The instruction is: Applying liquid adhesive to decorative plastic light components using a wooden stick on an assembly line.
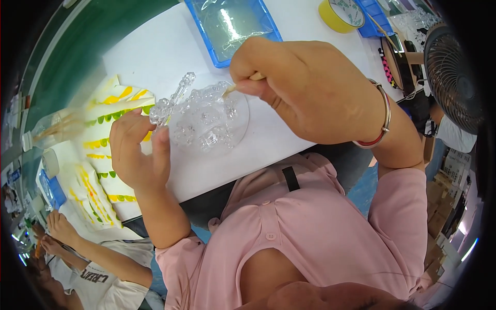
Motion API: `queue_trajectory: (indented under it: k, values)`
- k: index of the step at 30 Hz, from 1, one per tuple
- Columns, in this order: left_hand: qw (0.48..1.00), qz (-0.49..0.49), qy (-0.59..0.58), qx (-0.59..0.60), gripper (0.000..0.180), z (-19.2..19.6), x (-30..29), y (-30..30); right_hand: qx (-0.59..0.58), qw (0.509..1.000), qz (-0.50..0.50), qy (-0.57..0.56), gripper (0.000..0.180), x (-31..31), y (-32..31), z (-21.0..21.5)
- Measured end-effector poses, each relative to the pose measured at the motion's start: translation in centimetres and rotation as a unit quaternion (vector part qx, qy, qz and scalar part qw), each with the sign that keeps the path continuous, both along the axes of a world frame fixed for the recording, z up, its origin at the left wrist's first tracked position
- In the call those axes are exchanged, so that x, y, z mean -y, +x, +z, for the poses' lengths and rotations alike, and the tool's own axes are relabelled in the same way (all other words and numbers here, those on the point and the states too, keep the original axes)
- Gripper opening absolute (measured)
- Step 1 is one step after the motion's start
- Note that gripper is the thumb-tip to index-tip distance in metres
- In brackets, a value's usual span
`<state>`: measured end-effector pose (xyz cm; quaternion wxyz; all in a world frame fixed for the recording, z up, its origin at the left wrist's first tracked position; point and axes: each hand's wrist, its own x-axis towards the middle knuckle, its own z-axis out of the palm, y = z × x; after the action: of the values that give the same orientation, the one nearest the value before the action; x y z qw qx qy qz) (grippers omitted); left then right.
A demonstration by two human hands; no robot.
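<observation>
My left hand [137,150] pinches a clear beaded plastic piece [173,101] between thumb and fingers, its long arm tilted up to the right. Beside it, a clear, faceted ornament cluster [204,124] rests on a round transparent base on the white tabletop. My right hand [299,88] is closed round a thin wooden stick [229,91], whose tip reaches the far right edge of the cluster. Whether tip and cluster touch, I cannot tell. The stick's other end is mostly hidden in my fingers.
A blue tray [219,62] with clear film lies beyond my hands. Yellow tape [336,15] stands at the far right, near a fan [454,77]. Patterned paper towels [106,150] and a clear bottle of sticks [51,129] lie left. Another person's hands [62,230] work lower left.
</observation>
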<state>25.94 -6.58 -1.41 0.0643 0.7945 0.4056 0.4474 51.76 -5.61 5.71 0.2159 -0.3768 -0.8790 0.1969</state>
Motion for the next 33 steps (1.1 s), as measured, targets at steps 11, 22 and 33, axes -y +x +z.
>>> queue_trajectory:
  k: [11,22,33]
  values:
    - [1.0,0.017,-0.012,-0.017,0.02,-0.6,0.1,-0.3,-0.094,0.994,0.008,0.054,0.016,2.5,3.6,-2.8]
    - [0.999,0.04,-0.013,-0.022,0.019,-1.2,0.2,-0.7,-0.178,0.981,-0.007,0.077,0.015,3.3,3.8,-4.8]
    - [0.999,0.044,-0.02,-0.005,0.019,-1.0,0.1,-0.2,-0.168,0.978,-0.008,0.123,0.015,3.9,3.7,-4.4]
